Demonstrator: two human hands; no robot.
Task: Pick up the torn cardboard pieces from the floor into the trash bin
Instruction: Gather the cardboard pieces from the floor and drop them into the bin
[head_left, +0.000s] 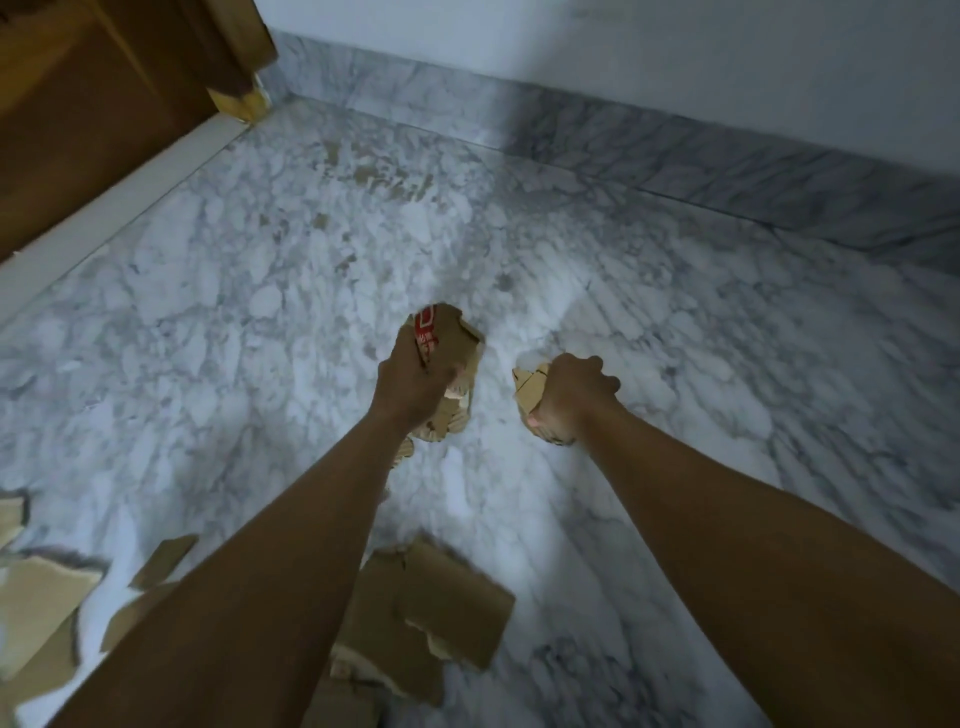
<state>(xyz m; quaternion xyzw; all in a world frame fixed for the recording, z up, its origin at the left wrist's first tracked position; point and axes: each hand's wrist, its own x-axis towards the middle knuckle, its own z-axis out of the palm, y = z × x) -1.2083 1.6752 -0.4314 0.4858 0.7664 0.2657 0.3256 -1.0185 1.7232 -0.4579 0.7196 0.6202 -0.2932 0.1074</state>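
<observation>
My left hand (410, 384) grips a bundle of torn cardboard pieces (457, 343), the top one printed in red and white. My right hand (571, 395) is curled round a smaller cluster of brown cardboard scraps (527, 387). Both hands are held out over the marble floor (260, 291). More torn cardboard pieces (452, 613) lie on the floor below my arms, and several others (36, 608) lie at the lower left. No trash bin is in view.
A wooden door (93, 104) with a pale threshold strip (104, 213) stands at the upper left. A marble skirting (675, 150) runs along the white wall at the back and right.
</observation>
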